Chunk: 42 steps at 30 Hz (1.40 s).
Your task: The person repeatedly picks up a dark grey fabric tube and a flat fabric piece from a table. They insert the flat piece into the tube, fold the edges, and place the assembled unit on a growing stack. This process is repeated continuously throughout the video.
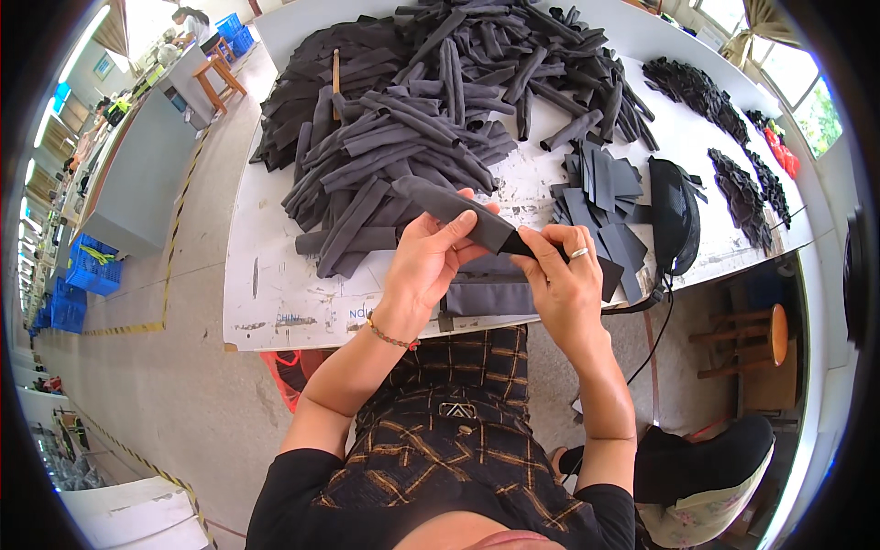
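Above the table's front edge, my left hand [429, 261] is closed on a dark grey fabric sleeve [458, 211], with the thumb on top. My right hand [566, 286], a ring on one finger, pinches a flat black strip [524, 242] at the sleeve's right end. How far the strip reaches inside is hidden. Beneath my hands, a folded dark fabric piece [490, 299] lies along the edge. A heap of similar sleeves [394, 147] covers the table beyond my left hand. Flat dark pieces [596, 188] lie loosely stacked past my right hand.
Beside the flat pieces lies a black mesh bag [676, 215]; a black cord [658, 339] hangs from there. A wooden stick [335, 82] pokes from the heap. More dark pieces [697, 96] lie far right. A wooden stool [765, 335] and a seated person's leg [706, 463] are at lower right.
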### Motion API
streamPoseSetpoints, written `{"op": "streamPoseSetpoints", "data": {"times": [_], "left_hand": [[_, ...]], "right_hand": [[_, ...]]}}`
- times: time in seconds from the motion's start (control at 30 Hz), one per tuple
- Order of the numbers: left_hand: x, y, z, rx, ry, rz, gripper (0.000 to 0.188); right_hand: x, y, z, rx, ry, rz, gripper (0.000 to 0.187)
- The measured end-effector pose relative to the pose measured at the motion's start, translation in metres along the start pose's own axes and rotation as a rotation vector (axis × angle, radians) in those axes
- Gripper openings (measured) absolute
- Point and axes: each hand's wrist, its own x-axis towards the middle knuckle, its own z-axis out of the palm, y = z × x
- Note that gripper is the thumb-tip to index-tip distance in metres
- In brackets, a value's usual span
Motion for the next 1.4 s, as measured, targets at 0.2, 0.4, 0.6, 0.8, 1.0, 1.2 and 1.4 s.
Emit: {"op": "streamPoseSetpoints", "data": {"times": [0.2, 0.4, 0.6, 0.8, 1.0, 1.2, 1.4], "left_hand": [[-0.013, -0.01, 0.016, 0.141, 0.019, 0.242, 0.048], [-0.013, -0.015, 0.025, 0.109, -0.171, 0.363, 0.045], [0.003, -0.019, 0.009, 0.194, -0.259, 0.395, 0.022], [-0.003, -0.041, 0.007, 0.102, -0.206, 0.371, 0.024], [-0.004, -0.019, 0.006, 0.047, -0.155, 0.399, 0.025], [-0.008, -0.037, 0.005, -0.027, -0.127, 0.287, 0.026], [-0.005, -0.016, 0.005, -0.052, -0.002, 0.301, 0.029]], "right_hand": [[-0.001, -0.01, 0.006, -0.064, 0.038, 0.025, 0.053], [-0.008, -0.025, 0.03, 0.235, 0.154, 0.172, 0.058], [-0.023, -0.026, 0.039, 0.15, 0.046, 0.129, 0.043], [-0.009, -0.027, 0.042, 0.197, -0.011, 0.024, 0.035], [-0.022, -0.022, 0.024, 0.223, -0.116, 0.13, 0.036], [-0.01, -0.025, 0.037, 0.213, -0.108, 0.061, 0.036], [-0.015, -0.014, 0.027, 0.232, -0.144, -0.02, 0.027]]}}
